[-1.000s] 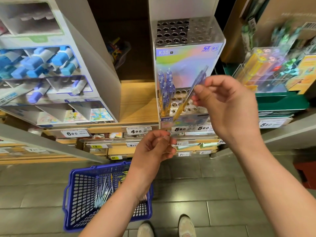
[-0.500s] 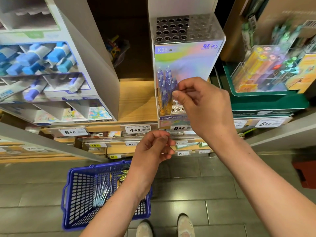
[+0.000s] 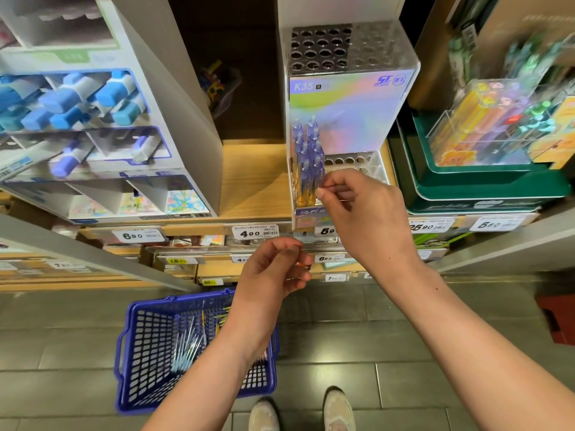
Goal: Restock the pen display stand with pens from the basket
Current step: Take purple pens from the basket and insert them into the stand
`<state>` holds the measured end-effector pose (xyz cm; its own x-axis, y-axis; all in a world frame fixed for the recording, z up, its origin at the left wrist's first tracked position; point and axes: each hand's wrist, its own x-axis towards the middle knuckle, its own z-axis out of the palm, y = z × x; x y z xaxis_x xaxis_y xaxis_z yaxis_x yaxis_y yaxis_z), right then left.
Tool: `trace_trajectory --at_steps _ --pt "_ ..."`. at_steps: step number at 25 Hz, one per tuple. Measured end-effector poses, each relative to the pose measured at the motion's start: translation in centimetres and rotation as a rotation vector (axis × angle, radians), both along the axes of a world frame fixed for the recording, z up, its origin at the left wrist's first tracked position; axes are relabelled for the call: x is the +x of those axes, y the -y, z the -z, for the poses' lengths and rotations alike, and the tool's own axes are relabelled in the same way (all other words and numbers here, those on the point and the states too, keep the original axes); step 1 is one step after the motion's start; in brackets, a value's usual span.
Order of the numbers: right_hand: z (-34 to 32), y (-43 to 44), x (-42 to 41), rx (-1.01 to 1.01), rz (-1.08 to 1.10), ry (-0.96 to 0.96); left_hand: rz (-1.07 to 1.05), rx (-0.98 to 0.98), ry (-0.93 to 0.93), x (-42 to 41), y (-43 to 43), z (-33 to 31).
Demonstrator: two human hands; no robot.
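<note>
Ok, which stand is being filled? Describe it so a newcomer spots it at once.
Find the wooden shelf above the price tags; on it, between the grey cardboard display and the green tray, stands a clear acrylic pen stand. Only it has an iridescent panel marked K35, two tiers of round holes, and purple pens along its lower left edge.

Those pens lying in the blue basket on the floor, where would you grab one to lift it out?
I would pinch a pen round the middle of its barrel, coming straight down from above. The pens lie nearly flat on the bottom of the basket, whose walls block the sides; only the top is open.
</note>
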<state>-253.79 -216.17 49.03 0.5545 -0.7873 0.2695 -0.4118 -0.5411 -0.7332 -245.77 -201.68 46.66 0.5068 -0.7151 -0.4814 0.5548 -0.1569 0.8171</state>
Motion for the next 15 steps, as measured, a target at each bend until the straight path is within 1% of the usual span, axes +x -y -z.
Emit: trace_trajectory --at_steps 2,5,7,9,11,13,15 --pt "0.1 -0.1 0.1 0.034 0.003 -0.006 -0.003 -0.004 0.004 0.1 -0.1 0.1" --pt "0.0 -0.4 -0.2 0.151 0.036 0.024 0.002 -0.009 0.018 0.2 -0.4 0.1" --pt "-0.2 -0.8 -0.7 0.255 0.095 0.108 0.000 -0.008 0.035 0.3 -0.6 0.2" --pt "-0.5 -1.9 -1.2 0.405 0.090 0.232 -0.009 0.005 0.062 0.6 -1.0 0.1" --pt "-0.5 -3.9 -1.5 0.587 -0.032 0.291 -0.023 0.034 0.103 0.8 -1.9 -0.1" --pt "0.0 -6.3 -1.4 0.726 -0.190 0.247 -0.030 0.070 0.157 1.3 -3.5 -0.4" --pt "0.7 -8.8 -0.9 0.797 -0.302 0.156 -0.042 0.100 0.192 2.0 -5.9 -0.6"
